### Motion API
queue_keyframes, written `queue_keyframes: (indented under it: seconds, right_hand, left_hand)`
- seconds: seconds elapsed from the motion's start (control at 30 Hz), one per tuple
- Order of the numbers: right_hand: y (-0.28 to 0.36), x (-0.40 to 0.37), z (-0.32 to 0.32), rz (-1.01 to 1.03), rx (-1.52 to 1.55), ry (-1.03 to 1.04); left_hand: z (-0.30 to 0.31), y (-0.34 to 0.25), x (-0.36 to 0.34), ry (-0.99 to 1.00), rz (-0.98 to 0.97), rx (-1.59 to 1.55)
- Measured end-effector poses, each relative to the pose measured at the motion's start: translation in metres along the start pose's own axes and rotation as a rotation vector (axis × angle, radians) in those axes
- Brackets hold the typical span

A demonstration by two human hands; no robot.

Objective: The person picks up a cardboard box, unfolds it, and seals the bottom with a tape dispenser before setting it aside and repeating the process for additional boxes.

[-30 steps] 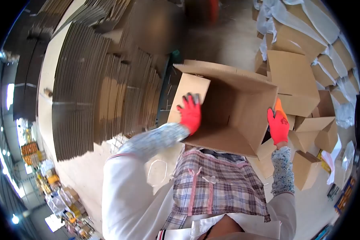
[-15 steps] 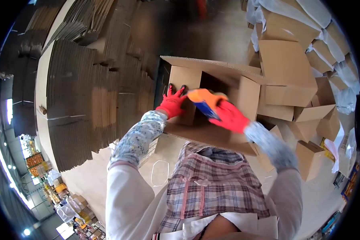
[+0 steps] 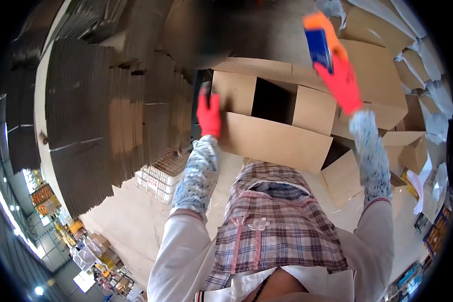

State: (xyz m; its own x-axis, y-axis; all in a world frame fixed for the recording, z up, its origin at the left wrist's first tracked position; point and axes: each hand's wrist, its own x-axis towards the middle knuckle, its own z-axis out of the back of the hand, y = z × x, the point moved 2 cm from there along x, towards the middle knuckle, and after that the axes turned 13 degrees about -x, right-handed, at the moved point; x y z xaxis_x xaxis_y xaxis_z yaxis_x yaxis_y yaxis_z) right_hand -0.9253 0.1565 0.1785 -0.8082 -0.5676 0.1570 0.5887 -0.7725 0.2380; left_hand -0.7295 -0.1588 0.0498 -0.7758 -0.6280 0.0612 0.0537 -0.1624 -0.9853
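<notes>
An open cardboard box (image 3: 274,138) stands in front of me, its end flaps folded inward over a dark gap and its long flaps spread outward. My left hand (image 3: 208,113), in a red glove with dark fingertips, is at the box's left edge, blurred, its fingers partly hidden. My right hand (image 3: 340,83), also red-gloved, is raised over the box's far right corner. It is wrapped round an orange and blue tape dispenser (image 3: 323,43).
Tall stacks of flattened cardboard (image 3: 78,121) line the left side. A white plastic crate (image 3: 158,177) sits on the floor beside them. Made-up boxes (image 3: 370,75) and clear plastic bags are piled at the right. A dark blurred shape is at the top.
My right hand has lifted the tape dispenser up and right, away from the box's middle. My left hand has moved from the left end flap to the edge. The near long flap now lies outward.
</notes>
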Motion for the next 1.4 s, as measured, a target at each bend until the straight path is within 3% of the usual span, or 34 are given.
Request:
queue_keyframes:
  seconds: [0.03, 0.1, 0.13, 0.23, 0.3, 0.37, 0.4, 0.43, 0.47, 0.53, 0.57, 0.63, 0.7, 0.73, 0.77, 0.83, 0.9, 0.97, 1.07, 1.13, 1.23, 1.3, 1.37, 1.4]
  right_hand:
    - [0.001, -0.031, -0.018, -0.216, 0.066, 0.159]
    - [0.031, -0.102, -0.054, -0.102, 0.111, -0.293]
    - [0.037, -0.129, -0.076, -0.061, 0.065, -0.196]
    - [0.028, -0.119, -0.093, -0.027, 0.017, -0.139]
    - [0.042, -0.109, -0.073, -0.063, 0.033, -0.129]
    - [0.074, -0.066, -0.048, 0.246, 0.349, 0.018]
    - [0.088, -0.055, -0.053, 0.252, 0.363, 0.023]
    - [0.105, -0.046, -0.061, 0.42, 0.364, 0.082]
    - [0.116, -0.037, -0.071, 0.593, 0.363, 0.131]
    - [0.127, -0.029, -0.1, 0.719, 0.376, 0.034]
    - [0.131, -0.028, -0.111, 0.833, 0.374, -0.05]
    - [0.122, -0.027, -0.115, 0.919, 0.376, 0.059]
    - [0.111, -0.033, -0.119, 0.901, 0.388, 0.025]
    - [0.111, -0.033, -0.118, 0.895, 0.398, 0.04]
    - [0.111, -0.034, -0.114, 0.932, 0.282, -0.004]
    - [0.112, -0.036, -0.11, 0.968, 0.168, -0.048]
    - [0.114, -0.039, -0.11, 1.099, -0.042, -0.154]
    - [0.119, -0.038, -0.107, 1.089, 0.011, -0.139]
    - [0.124, -0.043, -0.106, 1.061, 0.131, -0.054]
    - [0.127, -0.044, -0.105, 1.036, 0.198, 0.015]
    - [0.129, -0.041, -0.096, 1.128, 0.086, -0.051]
    - [0.129, -0.038, -0.093, 1.135, 0.319, 0.094]
    - [0.127, -0.039, -0.095, 1.129, 0.359, 0.081]
    - [0.127, -0.04, -0.096, 1.127, 0.399, 0.069]
  left_hand:
    - [0.01, -0.002, -0.001, -0.161, 0.146, -0.363]
    - [0.025, 0.039, 0.001, -0.143, 0.301, -0.748]
    - [0.027, 0.038, -0.008, -0.149, 0.32, -0.737]
    - [0.012, 0.001, -0.003, 0.041, 0.121, -0.086]
    - [0.013, 0.0, 0.003, 0.065, 0.237, 0.135]
    - [0.001, -0.002, 0.006, 0.06, 0.263, 0.286]
    - [0.001, 0.001, 0.005, 0.059, 0.3, 0.437]
    - [0.026, 0.066, -0.002, 0.201, 0.167, 0.512]
    - [0.037, 0.091, -0.008, 0.24, 0.126, 0.394]
    - [0.039, 0.096, -0.007, 0.241, 0.065, 0.419]
    - [0.04, 0.068, -0.002, 0.273, 0.172, 0.365]
    - [0.041, 0.006, 0.009, 0.319, 0.389, 0.271]
    - [0.045, -0.065, 0.027, 0.456, 0.119, -0.1]
    - [0.052, -0.086, 0.031, 0.651, 0.043, -0.225]
    - [0.05, -0.115, 0.03, 0.772, 0.078, -0.103]
    - [0.051, -0.135, 0.029, 1.015, -0.057, 0.234]
    - [0.052, -0.132, 0.036, 0.961, 0.054, 0.067]
    - [0.055, -0.13, 0.045, 0.826, 0.198, -0.086]
    - [0.039, -0.131, 0.066, 0.951, 0.111, 0.064]
    - [0.018, -0.129, 0.066, 1.264, -0.023, 0.196]
    - [0.008, -0.116, 0.06, 1.338, 0.039, 0.2]
    - [0.012, -0.11, 0.058, 1.349, 0.063, 0.146]
    - [0.019, -0.109, 0.055, 1.161, 0.288, -0.104]
    - [0.021, -0.101, 0.056, 1.2, 0.268, -0.165]
